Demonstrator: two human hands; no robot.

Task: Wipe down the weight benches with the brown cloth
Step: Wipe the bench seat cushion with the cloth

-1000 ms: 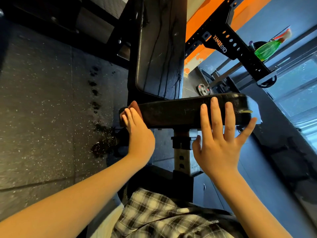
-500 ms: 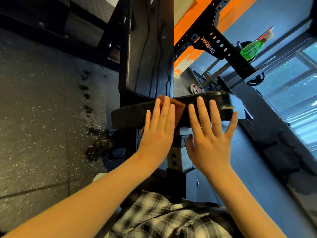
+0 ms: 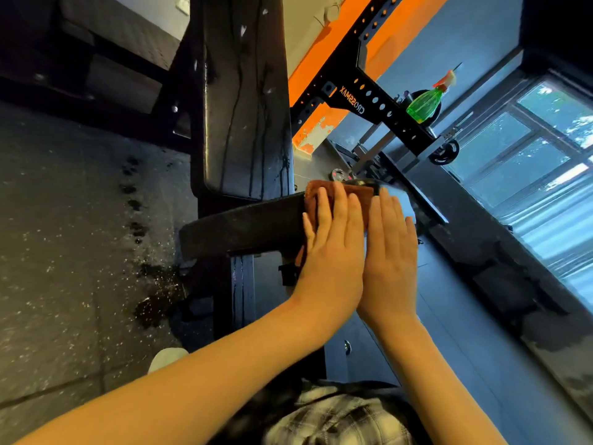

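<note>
Closest to camera, black-and-white plaid fabric [image 3: 337,419] fills the bottom edge, white shoe tip [image 3: 167,358] on the floor left of it. Both forearms reach forward. Left hand [image 3: 330,248] flat, fingers straight, pressing the folded brown cloth [image 3: 349,191] onto the right end of the short black padded bench seat [image 3: 244,229]. Right hand [image 3: 390,252] flat too, fingers together, touching the left hand's side, fingertips at the cloth's right edge. Beyond the seat, long black cracked backrest pad [image 3: 244,101] runs away. Grey speckled rubber floor [image 3: 64,252] at left, dark wet spots [image 3: 154,303] on it. Farther right: black perforated steel rack [image 3: 369,101] marked CROSSMAX, green spray bottle [image 3: 423,106] by it, orange wall stripe [image 3: 324,69] behind, large window [image 3: 545,155] far right.
</note>
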